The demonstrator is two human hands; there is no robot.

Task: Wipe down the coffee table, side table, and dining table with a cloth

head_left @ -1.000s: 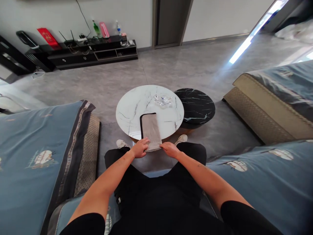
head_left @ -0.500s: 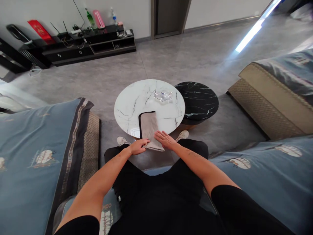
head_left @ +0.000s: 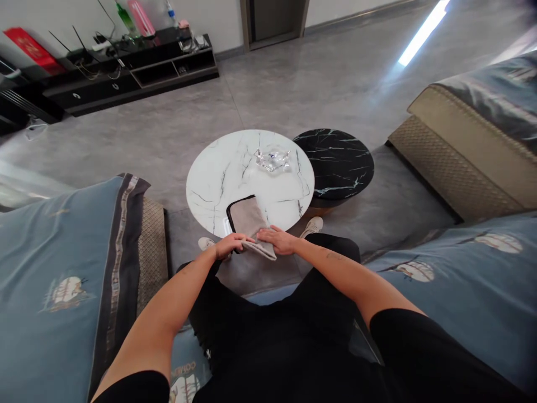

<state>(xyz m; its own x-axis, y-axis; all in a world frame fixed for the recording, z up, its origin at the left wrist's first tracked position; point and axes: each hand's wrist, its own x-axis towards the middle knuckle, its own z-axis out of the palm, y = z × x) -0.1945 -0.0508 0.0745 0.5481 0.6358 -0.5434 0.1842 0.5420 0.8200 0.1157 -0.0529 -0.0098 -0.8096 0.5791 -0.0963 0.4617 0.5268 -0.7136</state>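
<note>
A folded grey-beige cloth (head_left: 248, 215) with a dark border lies on the near edge of the white marble-look round table (head_left: 205, 168). Its near end hangs past the rim, slightly lifted and bent. My left hand (head_left: 230, 244) is closed on the left side of that near end, with the thumb on top. My right hand (head_left: 277, 240) rests on the cloth's right side, fingers stretched out and lying on the fabric. A clear glass ashtray-like dish (head_left: 272, 161) sits farther back on the white tabletop.
A lower black round table (head_left: 335, 162) adjoins the white one on the right. Sofas with blue covers stand at left (head_left: 54, 252) and right (head_left: 474, 268). Against the far wall is a black TV cabinet (head_left: 96, 84) with bottles on it. My feet are under the table's near edge.
The cloth has turned slightly and its near end has lifted and bent. My left hand has shifted a little left with it; my right hand has slid slightly nearer. The view has shifted a little.
</note>
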